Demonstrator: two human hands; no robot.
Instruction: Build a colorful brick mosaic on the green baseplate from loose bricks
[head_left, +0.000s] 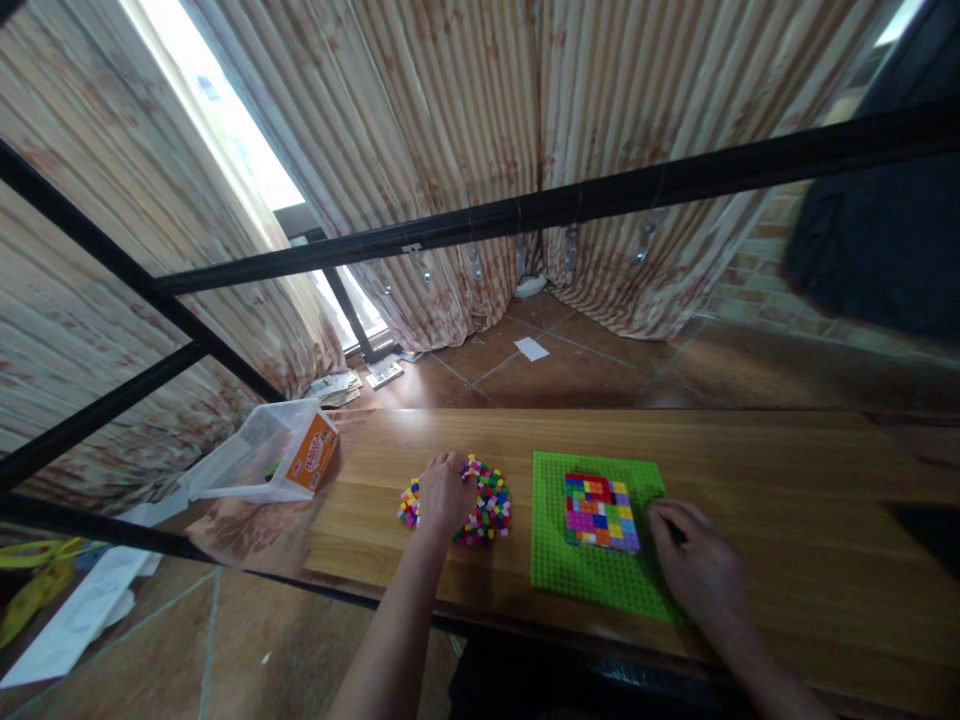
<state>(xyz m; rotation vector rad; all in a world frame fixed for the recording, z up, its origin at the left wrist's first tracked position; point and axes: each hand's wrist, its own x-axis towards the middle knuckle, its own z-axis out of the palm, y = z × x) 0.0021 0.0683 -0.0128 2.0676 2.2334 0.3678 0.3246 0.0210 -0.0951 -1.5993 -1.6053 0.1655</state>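
Observation:
My left hand [448, 495] is over a loose heap of small coloured toy bricks [491, 508] on the table. Its fingers curl down among the bricks, and the fingertips are hidden. To the right lies a green studded baseplate [551, 560]. On it stands a low, square block of multicoloured bricks [600, 515], with a red row along part of its upper edge. My right hand [694, 555] rests at the right edge of the baseplate, thumb and fingers curled together. Whether anything is pinched in it cannot be made out.
The long wooden table [772, 470] holds the bricks and baseplate. Off its left end, a clear plastic bin [255, 455] with an orange label lies tilted. A black metal bar [450, 235] crosses beyond the table, before patterned curtains [450, 100]. Papers [532, 348] lie on the tiled floor.

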